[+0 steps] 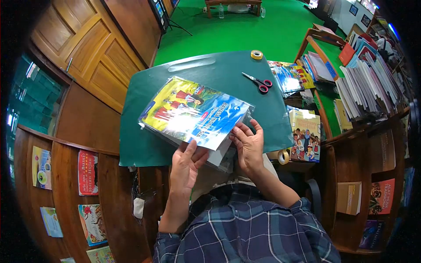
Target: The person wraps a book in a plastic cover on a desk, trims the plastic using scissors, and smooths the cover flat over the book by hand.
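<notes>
A book with a yellow and blue cover reading "Bahasa Indonesia" (193,111) lies tilted over the green-topped table (140,98), with clear plastic around its edges. My left hand (186,166) grips its near edge, thumb on top and fingers underneath. At the near right corner, my right hand (247,142) pinches the book and its loose plastic. Below the book a pale sheet or page and more clear plastic show, partly hidden by it. Scissors with red and black handles (263,86) rest on the table beyond my right hand.
A yellow tape roll (256,55) sits at the table's far edge, another tape roll (283,156) at the near right. Stacked books (305,136) stand beside the table on the right. Book-filled shelving (366,83) is farther right; wooden display shelves (66,175) are on the left.
</notes>
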`<action>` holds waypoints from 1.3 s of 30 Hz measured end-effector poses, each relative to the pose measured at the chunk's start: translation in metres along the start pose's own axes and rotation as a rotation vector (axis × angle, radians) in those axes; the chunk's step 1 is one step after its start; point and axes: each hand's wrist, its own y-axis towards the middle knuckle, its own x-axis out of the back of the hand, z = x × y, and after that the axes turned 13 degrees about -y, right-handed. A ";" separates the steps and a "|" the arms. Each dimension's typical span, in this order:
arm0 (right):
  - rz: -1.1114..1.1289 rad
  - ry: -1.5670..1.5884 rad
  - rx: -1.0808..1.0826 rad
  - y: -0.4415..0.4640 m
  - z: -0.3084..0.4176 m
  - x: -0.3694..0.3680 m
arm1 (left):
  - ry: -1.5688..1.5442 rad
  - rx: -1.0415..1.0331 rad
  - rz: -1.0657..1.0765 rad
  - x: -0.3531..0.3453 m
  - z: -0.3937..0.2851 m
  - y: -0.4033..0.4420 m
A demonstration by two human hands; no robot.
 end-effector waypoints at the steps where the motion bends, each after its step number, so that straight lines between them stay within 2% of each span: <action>1: 0.003 -0.018 0.004 0.001 -0.001 0.000 | 0.003 0.030 -0.002 -0.003 0.003 -0.001; 13: 0.026 -0.140 -0.041 0.017 0.019 0.015 | 0.162 0.055 -0.023 -0.001 0.005 0.005; 17: -0.049 -0.660 0.197 0.023 0.032 0.017 | 0.188 0.043 -0.029 0.002 0.008 0.003; 22: -0.110 -0.822 0.324 0.038 0.042 0.025 | 0.211 0.039 -0.075 0.006 0.010 0.005; 27: -0.083 -0.737 0.244 0.051 0.044 0.029 | 0.216 0.044 -0.070 0.011 0.011 0.007; 33: -0.054 -0.794 0.178 0.057 0.057 0.029 | 0.244 0.032 -0.079 0.010 0.014 0.007; 39: 0.067 -0.728 0.102 0.064 0.068 0.032 | 0.248 0.021 -0.062 0.017 0.018 0.008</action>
